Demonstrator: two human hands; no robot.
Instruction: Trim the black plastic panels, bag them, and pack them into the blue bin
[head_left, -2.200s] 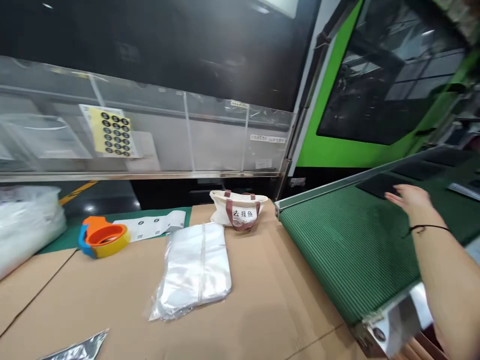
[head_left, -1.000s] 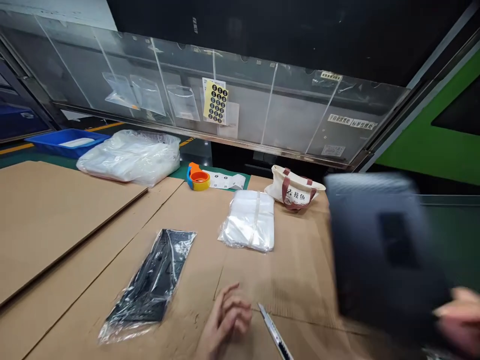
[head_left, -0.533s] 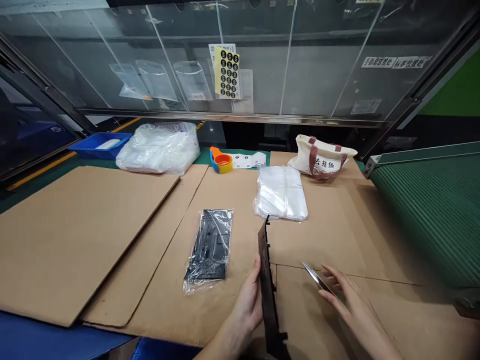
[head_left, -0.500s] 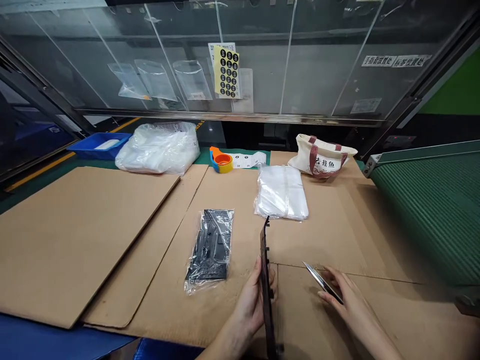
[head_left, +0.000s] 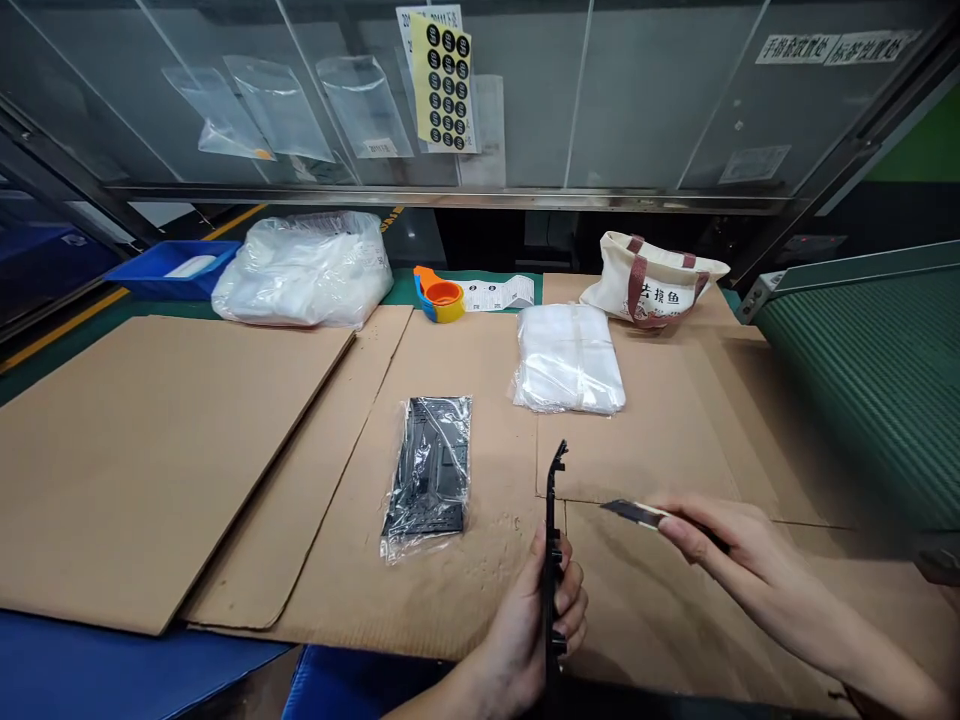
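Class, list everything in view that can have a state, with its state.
Black panel: held upright
Knife: blade out
Left hand: closed on panel
Right hand: closed on knife
Second panel: flat, inside clear bag
Plastic bundle: flat, banded
Cloth bag: upright
Blue tray: open, holding something white
Conveyor: running or stopped, cannot tell

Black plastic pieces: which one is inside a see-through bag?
The black piece lying flat on the cardboard. The bare one is held on edge in the left hand.

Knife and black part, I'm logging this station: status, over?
Left hand gripping black part, edge-on. Right hand holding knife, blade pointing toward part, not touching. Bagged panel on cardboard, to the left.
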